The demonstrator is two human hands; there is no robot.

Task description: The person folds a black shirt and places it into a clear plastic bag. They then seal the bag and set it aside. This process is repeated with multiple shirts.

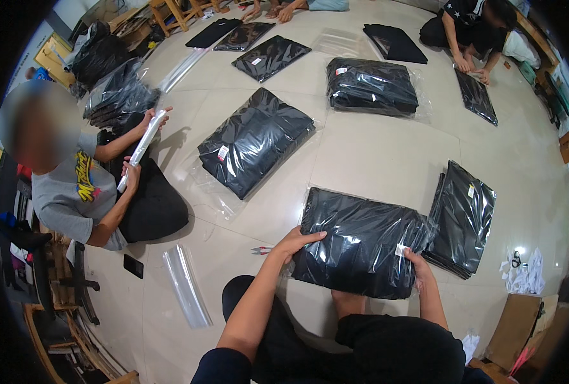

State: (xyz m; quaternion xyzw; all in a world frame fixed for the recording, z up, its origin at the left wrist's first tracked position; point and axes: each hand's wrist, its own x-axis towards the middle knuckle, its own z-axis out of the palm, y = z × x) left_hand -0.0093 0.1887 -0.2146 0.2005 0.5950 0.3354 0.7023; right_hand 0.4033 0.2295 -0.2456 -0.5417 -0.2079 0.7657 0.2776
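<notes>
Between my two hands is a bundle of folded black garments (356, 245) in clear plastic, held above my lap. My left hand (299, 244) grips its left edge, thumb on top. At the right end my right hand (416, 266) holds it, with the thumb beside a small white label (401, 250). The fingers under the bundle are hidden. Just right of it lies a stack of black garments in plastic bags (464, 221), a small yellow label on top; the bundle overlaps its edge in view.
Two wrapped black bundles (255, 144) (373, 86) lie farther out on the tiled floor (385, 153). On the left sits a person (68, 201) holding a clear plastic roll (142, 149). Near them are a phone (133, 266) and clear plastic sleeves (187, 285). Another person (476, 38) handles a bagged garment (476, 96).
</notes>
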